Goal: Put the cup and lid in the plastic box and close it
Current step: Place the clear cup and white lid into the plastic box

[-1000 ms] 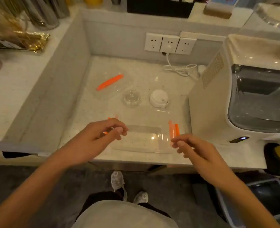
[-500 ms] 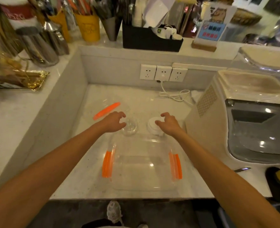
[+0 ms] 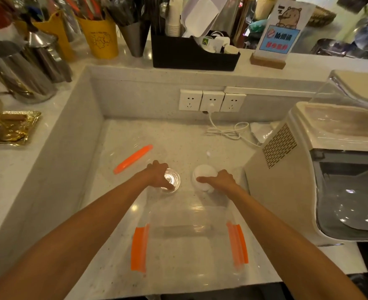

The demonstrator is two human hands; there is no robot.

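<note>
A clear plastic box [image 3: 187,228] with orange clips [image 3: 139,247] on both sides stands open near the counter's front edge. Just beyond it sits a small clear cup [image 3: 172,181]; my left hand [image 3: 157,175] closes around it from the left. To its right lies a white round lid [image 3: 201,173], and my right hand [image 3: 222,180] grips it from the right with the thumb across its top. The box's clear cover with an orange strip [image 3: 133,159] lies apart at the back left.
A large white machine [image 3: 297,180] stands close on the right. Its white cable [image 3: 228,131] runs to wall sockets [image 3: 211,101]. A raised ledge surrounds the recess on the left and at the back, with metal cups [image 3: 21,72], yellow holders and a black organizer [image 3: 191,55].
Both hands left the box's side clips and reached forward. The left hand now closes on the clear cup, the right on the white lid. The camera has tilted up.
</note>
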